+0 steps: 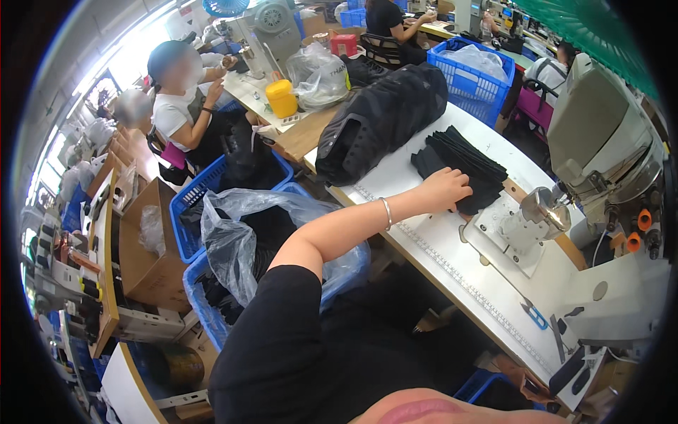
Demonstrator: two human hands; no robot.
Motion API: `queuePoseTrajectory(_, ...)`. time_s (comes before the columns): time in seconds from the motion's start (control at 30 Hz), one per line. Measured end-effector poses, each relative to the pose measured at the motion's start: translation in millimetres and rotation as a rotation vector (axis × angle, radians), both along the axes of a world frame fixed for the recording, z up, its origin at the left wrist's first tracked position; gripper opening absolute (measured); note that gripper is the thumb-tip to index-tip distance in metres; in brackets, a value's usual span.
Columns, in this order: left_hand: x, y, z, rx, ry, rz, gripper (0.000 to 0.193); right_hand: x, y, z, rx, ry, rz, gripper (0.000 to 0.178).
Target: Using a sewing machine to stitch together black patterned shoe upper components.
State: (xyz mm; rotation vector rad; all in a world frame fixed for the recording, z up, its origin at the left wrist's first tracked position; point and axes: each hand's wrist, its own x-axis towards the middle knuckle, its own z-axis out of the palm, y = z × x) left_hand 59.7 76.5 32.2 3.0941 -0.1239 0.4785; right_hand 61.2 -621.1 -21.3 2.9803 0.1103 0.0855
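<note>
My left hand (446,189), with a silver bangle at the wrist, reaches across the white sewing table (424,244). Its curled fingers grip the near edge of a fanned stack of black fabric pieces (459,161). Just right of the stack stands a white sewing machine (512,230) with a shiny round metal part. Behind the stack lies a bulky dark patterned bundle (385,116). My right hand does not show.
Blue thread snips (534,314) lie toward the table's right end. Left of the table, a blue basket (205,311) lined with clear plastic holds black pieces. A yellow tub (281,99) stands on another bench, beside a seated co-worker (176,106).
</note>
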Motion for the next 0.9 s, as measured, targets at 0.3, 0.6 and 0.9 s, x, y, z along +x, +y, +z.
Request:
queuePoseTrajectory(0.3,6,3,-21,-0.138,-0.161,0.012,0.059,39,-160,-88,0.182,-0.46,0.558,0.029)
queuePoseTrajectory(0.6,29,15,-23,-0.35,-0.179,-0.06,0.043,34,-182,-41,-0.231,-0.247,-0.216,0.021)
queuePoseTrajectory(0.9,33,18,-20,-0.468,-0.408,-0.11,0.028,26,53,146,0.81,-0.67,1.229,0.043)
